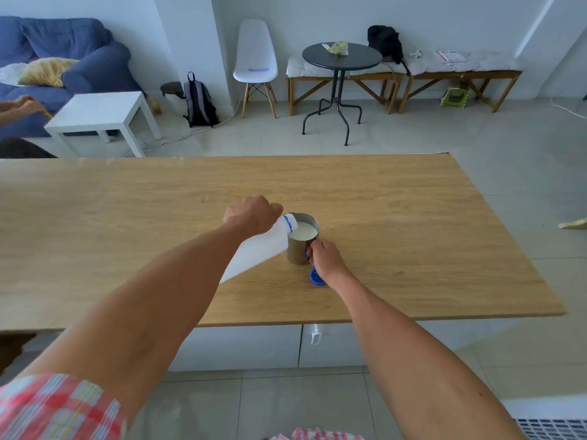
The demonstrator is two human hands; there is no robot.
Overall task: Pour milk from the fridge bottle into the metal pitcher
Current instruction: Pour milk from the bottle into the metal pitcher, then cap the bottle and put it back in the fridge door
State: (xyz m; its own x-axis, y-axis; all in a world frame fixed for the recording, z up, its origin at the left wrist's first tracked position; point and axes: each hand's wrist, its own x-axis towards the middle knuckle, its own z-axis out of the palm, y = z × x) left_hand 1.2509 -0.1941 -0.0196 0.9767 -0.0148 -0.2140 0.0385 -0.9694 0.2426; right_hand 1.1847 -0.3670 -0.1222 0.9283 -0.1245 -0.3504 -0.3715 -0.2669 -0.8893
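Note:
My left hand (252, 214) grips the white plastic milk bottle (257, 250) near its neck and tilts it, its blue-ringed mouth over the rim of the metal pitcher (298, 250). The pitcher stands upright on the wooden table (413, 236) and holds white milk nearly to the brim. My right hand (327, 260) holds the pitcher's handle on its right side. The bottle's blue cap (315, 277) lies on the table just below that hand, partly hidden by it.
Beyond the table stand a white side table (101, 112), a blue sofa (63, 49), a white chair (255, 61), a round dark table (341, 57) and wooden benches (460, 74). Another person's hand (27, 104) shows at the far left. White cabinets sit under the tabletop.

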